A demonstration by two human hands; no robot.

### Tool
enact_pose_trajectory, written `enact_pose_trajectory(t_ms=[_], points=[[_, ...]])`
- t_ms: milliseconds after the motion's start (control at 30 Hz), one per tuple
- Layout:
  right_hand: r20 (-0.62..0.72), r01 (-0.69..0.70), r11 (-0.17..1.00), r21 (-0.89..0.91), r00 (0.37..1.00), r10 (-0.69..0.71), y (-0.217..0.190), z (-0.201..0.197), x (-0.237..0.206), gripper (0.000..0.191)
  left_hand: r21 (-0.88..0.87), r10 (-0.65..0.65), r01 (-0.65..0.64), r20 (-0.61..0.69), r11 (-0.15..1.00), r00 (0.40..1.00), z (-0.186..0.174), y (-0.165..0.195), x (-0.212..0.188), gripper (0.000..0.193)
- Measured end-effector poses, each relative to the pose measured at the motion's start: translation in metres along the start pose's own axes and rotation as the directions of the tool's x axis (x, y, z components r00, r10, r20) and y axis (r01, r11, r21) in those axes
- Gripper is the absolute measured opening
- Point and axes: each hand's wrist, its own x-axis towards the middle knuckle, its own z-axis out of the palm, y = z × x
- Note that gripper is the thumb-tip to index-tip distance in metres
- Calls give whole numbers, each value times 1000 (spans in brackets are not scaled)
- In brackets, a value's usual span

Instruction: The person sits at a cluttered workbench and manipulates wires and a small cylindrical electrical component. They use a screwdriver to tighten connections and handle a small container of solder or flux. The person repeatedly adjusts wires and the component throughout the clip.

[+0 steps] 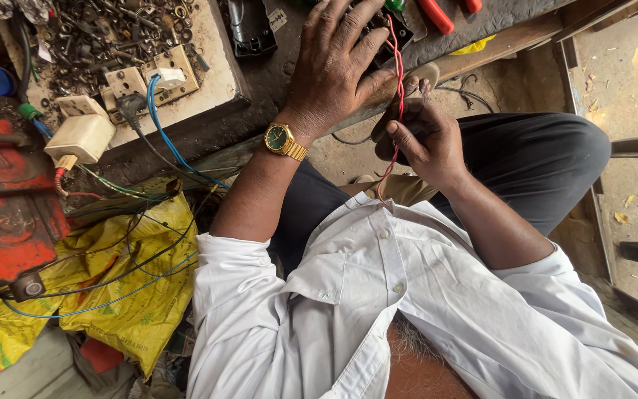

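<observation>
My left hand point(337, 63) lies flat, fingers spread, pressing a small black device point(395, 33) against the edge of the dark workbench point(275, 74). A gold wristwatch point(283, 140) is on that wrist. My right hand point(421, 137) is just below the bench edge, fingers pinched on a thin red wire point(398, 74) that runs up to the black device and trails down toward my lap. I wear a white shirt and dark trousers.
A tray of screws and switch plates point(123, 44) sits at the upper left with a white plug adapter point(81, 138) and blue and black cables. A yellow sack point(112, 281) and a red machine point(1, 199) lie at left. Red-handled tools point(437, 15) rest on the bench top.
</observation>
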Motion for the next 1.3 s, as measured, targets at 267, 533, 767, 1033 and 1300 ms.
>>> enact_pose_trajectory(t_ms=[267, 533, 767, 1033, 1300], points=[[-102, 106, 985, -134, 987, -121, 7, 0, -1, 38, 6, -20, 20, -22, 1000, 1000, 7, -2, -3, 58], [-103, 116, 980, -164, 986, -134, 3, 1, 2, 39, 77, -20, 21, -14, 997, 1000, 18, -5, -7, 54], [-147, 130, 964, -234, 975, -167, -11, -7, 6, 19, 95, -16, 19, -36, 995, 999, 26, -8, -12, 51], [-166, 46, 968, -248, 982, -89, -28, -10, 11, 13, 65, -39, 42, -56, 997, 998, 22, -5, -11, 51], [-128, 71, 977, -199, 987, -98, -16, -9, 16, 14, 74, -37, 44, -89, 996, 995, 13, -3, -9, 52]])
